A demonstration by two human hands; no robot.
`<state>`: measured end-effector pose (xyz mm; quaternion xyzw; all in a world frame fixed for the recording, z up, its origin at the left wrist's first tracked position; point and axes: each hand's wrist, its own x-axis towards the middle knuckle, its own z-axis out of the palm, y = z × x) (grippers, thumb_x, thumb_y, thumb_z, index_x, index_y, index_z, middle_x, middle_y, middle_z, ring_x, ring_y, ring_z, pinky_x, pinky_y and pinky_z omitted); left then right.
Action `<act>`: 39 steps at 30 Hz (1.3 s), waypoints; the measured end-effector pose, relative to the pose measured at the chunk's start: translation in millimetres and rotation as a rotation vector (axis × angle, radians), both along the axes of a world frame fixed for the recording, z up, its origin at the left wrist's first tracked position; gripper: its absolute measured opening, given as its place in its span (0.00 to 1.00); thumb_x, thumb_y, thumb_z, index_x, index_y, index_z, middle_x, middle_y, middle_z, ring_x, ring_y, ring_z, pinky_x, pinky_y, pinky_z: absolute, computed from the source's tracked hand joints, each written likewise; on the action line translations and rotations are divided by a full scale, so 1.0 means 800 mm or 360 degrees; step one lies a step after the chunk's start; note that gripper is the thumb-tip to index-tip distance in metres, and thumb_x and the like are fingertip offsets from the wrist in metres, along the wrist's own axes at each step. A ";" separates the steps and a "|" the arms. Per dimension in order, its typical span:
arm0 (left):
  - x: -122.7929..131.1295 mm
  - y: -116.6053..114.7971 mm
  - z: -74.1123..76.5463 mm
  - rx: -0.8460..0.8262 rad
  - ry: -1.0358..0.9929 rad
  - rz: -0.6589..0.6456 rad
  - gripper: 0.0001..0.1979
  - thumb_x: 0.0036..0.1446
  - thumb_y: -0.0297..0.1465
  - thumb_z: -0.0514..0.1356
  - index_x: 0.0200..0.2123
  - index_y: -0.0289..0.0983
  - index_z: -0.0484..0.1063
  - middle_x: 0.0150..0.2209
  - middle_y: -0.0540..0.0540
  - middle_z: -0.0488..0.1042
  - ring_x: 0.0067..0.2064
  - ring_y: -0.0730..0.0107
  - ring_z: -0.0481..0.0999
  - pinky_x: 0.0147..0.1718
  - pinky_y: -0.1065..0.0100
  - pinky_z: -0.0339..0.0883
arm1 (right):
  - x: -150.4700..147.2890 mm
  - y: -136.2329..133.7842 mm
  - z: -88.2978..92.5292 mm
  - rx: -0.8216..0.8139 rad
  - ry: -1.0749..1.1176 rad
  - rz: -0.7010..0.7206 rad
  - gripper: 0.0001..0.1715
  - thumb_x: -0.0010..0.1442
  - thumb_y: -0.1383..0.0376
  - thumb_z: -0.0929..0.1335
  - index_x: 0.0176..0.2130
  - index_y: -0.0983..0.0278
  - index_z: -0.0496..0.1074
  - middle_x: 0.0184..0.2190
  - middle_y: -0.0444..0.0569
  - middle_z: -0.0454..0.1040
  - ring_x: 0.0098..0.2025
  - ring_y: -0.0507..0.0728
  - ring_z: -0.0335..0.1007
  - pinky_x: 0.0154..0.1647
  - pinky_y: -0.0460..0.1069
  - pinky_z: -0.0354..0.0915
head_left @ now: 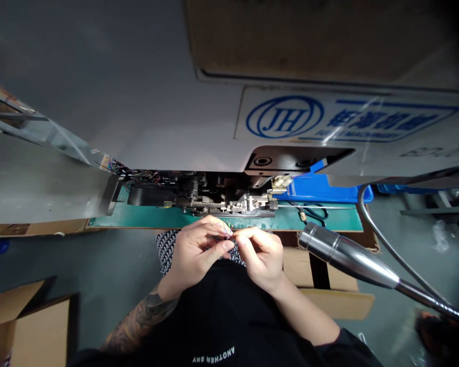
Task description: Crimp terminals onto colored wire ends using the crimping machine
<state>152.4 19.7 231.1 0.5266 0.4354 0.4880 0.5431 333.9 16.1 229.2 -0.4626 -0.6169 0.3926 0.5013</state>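
Observation:
A small bunch of thin coloured wires [227, 229] shows between my two hands, in front of the bench edge. My left hand [199, 250] is closed on the bunch, its thumb and fingers pinching from the left. From the right, my right hand [260, 252] pinches close to the wire ends, its thumb and forefinger together; what lies between them is too small to make out. Just beyond my hands is the metal mechanism [229, 204] of a crimping-type machine, with several small blocks and a feed track.
The grey machine housing [137, 102] hangs over the green bench top [145, 216]. A metal gooseneck lamp [344, 255] reaches in from the right. A blue tray [321, 188] stands at the back right. Loose wires [145, 176] lie at the left; cardboard boxes [42, 331] sit below.

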 end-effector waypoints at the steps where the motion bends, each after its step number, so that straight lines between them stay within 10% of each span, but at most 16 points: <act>1: 0.000 0.000 0.000 -0.0029 -0.0017 0.0001 0.04 0.63 0.31 0.74 0.40 0.37 0.86 0.42 0.42 0.80 0.36 0.66 0.85 0.30 0.67 0.89 | 0.000 0.000 0.001 0.0019 0.0016 -0.0005 0.06 0.71 0.69 0.70 0.39 0.61 0.78 0.23 0.40 0.73 0.20 0.50 0.66 0.23 0.46 0.66; 39: 0.003 -0.002 0.000 -0.0012 -0.0109 0.0002 0.05 0.62 0.30 0.75 0.39 0.34 0.86 0.41 0.43 0.80 0.36 0.67 0.85 0.29 0.68 0.89 | 0.000 0.000 0.004 0.0124 -0.0027 -0.0018 0.13 0.70 0.72 0.70 0.32 0.63 0.77 0.22 0.41 0.75 0.20 0.48 0.67 0.23 0.45 0.64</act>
